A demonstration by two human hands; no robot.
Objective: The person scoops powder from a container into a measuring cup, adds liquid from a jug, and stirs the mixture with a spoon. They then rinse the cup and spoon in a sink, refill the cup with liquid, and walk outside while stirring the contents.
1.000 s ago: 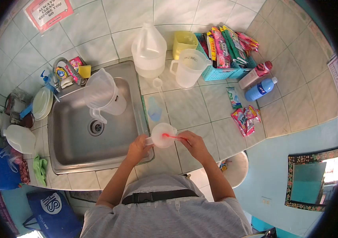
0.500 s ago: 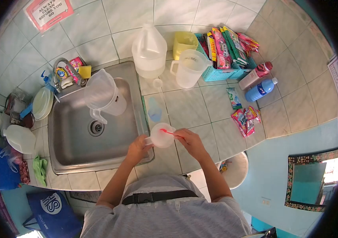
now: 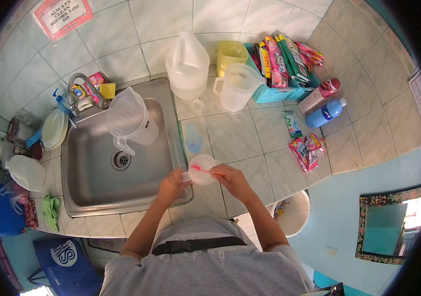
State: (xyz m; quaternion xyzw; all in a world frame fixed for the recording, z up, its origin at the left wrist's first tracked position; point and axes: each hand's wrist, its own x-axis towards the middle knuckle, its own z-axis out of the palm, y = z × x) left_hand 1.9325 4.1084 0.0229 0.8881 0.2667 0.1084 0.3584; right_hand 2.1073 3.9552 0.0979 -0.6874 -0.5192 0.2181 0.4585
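A small white cup (image 3: 203, 176) is held by its handle in my left hand (image 3: 173, 184), whose fingers are closed round it. My right hand (image 3: 232, 180) pinches a thin red stick (image 3: 198, 168) that dips into the cup and is blurred. What the cup contains is too pale to tell. Just behind the cup lie a pale blue scoop-like piece (image 3: 193, 140) and a white long-handled spoon (image 3: 197, 105) on the tiled counter. Left of my hands, a clear pitcher (image 3: 141, 129) rests in the metal sink (image 3: 92, 192).
Behind stand a large jug (image 3: 187, 69), a yellow container (image 3: 231, 55), a white pitcher (image 3: 237, 89) and a teal basket (image 3: 272, 94) of sachets. Two bottles (image 3: 325, 113) and loose sachets (image 3: 307, 151) are at right. A bin (image 3: 299, 217) stands below the counter's edge.
My right hand has moved slightly left over the cup, and the red stick has shifted left inside it. My left hand still holds the handle.
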